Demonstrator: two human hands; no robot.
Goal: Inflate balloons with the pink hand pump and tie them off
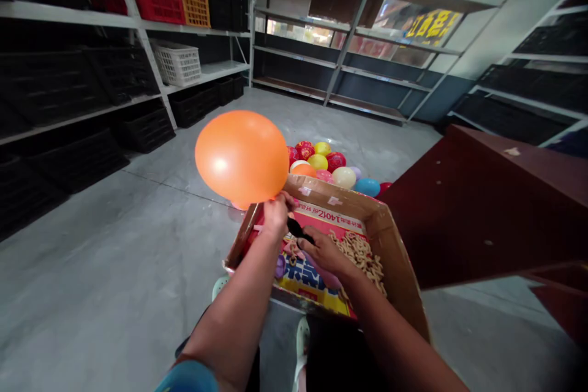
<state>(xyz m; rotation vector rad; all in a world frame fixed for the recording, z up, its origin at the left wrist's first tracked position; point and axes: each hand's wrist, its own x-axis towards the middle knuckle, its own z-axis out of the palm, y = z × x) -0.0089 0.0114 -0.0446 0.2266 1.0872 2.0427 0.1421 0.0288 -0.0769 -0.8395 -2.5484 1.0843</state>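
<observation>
An inflated orange balloon [242, 156] rises above the box's left corner. My left hand [277, 211] is closed at its neck, holding it; the knot or mouth of the balloon is hidden by the fingers. Just right of it, my right hand [324, 251] is closed round a black tapered tool [297, 228], whose tip points at the left hand. Its exact kind cannot be made out. A pinkish-purple piece [327, 277] shows beneath the right hand. Both hands are over an open cardboard box [383, 214], with beige curly strips [361, 251] and small pink and purple pieces inside.
Several inflated balloons [318, 162] lie on the floor behind the box. Dark red panels [459, 214] stand close on the right. Metal shelves [340, 67] line the back, and shelves with black crates [50, 82] run along the left. My shoes [302, 337] are below the box.
</observation>
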